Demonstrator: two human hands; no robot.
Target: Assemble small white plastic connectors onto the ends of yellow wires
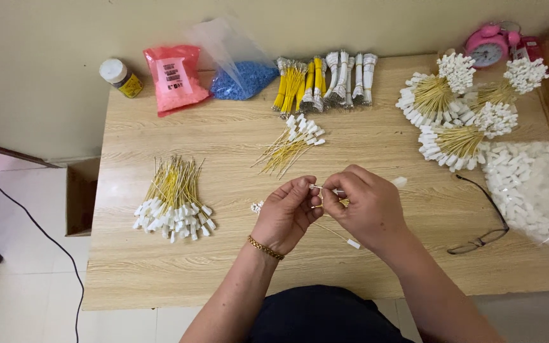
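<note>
Over the table (160, 279), the left hand (285, 216) and right hand (366, 206) pinch a thin yellow wire (338, 235) with a white tip, probably light and bendy, best held near its end.

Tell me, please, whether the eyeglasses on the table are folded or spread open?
Spread open: the eyeglasses lie on the wooden table, one temple arm stretching away from the lenses toward the bag of white caps.

Surface (160, 273) is light wood-grain laminate, matt. Yellow wires (174, 184) have white plastic end caps; bags (174, 77) are glossy clear plastic film
</note>
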